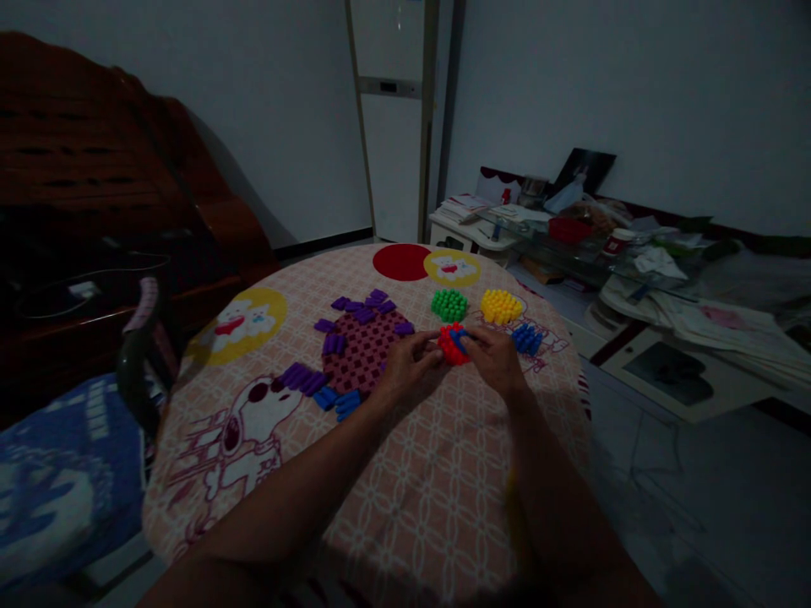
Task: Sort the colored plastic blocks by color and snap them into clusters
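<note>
Near the right middle of the table, my left hand (409,363) has its fingers closed at the left edge of a red cluster of small knobbed pieces (453,348). From the right, my right hand (496,356) pinches a small blue piece (459,336) against the top of that cluster. Behind it stand a green cluster (449,305) and a yellow cluster (501,306) of like pieces. A blue cluster (527,339) lies just right of my right hand. The fingertips partly cover the red pieces.
Loose purple pieces (304,379) and blue pieces (348,405) lie left of my hands on the patterned tablecloth (405,490). A chair (143,355) stands at the left. A cluttered glass-topped cabinet (570,249) runs along the right wall.
</note>
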{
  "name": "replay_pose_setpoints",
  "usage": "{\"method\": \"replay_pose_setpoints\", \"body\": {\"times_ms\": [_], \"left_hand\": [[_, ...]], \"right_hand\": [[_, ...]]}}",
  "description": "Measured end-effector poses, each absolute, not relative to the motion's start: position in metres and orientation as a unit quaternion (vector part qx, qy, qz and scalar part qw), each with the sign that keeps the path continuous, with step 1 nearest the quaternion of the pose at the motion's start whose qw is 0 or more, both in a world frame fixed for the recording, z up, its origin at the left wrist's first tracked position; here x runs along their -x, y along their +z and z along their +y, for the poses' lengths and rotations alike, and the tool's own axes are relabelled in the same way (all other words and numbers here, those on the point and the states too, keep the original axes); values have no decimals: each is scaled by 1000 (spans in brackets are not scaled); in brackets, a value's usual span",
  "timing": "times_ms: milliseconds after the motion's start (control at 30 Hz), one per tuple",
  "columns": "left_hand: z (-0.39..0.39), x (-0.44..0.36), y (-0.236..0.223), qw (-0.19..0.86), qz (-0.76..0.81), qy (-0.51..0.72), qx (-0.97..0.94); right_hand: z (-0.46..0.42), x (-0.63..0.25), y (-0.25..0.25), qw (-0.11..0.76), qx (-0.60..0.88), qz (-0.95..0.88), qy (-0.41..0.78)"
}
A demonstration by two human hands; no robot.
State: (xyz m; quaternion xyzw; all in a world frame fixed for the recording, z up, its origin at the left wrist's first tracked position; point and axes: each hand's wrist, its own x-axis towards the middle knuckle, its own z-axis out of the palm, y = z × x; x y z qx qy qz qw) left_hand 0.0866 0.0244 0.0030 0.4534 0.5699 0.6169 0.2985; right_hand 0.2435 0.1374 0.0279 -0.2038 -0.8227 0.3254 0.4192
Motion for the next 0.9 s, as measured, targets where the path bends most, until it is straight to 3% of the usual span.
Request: {"method": "replay_pose_setpoints", "body": {"times_ms": [167,333,467,700,900], "left_hand": [[24,-89,1,315,573,615,-441],[24,-85,0,323,565,628,-427],[24,-82,1,328,569,630,-415],[24,-82,6,336,571,630,-405],[23,-81,5,340,574,613,-423]], "right_hand": [[175,-291,36,551,353,-649,389],[198,-328,35,588,419,-572,391],[202,-346,30,533,472,-614,341],[205,-365,21,325,516,-704,365],[208,-361,18,338,529,-713,314]]}}
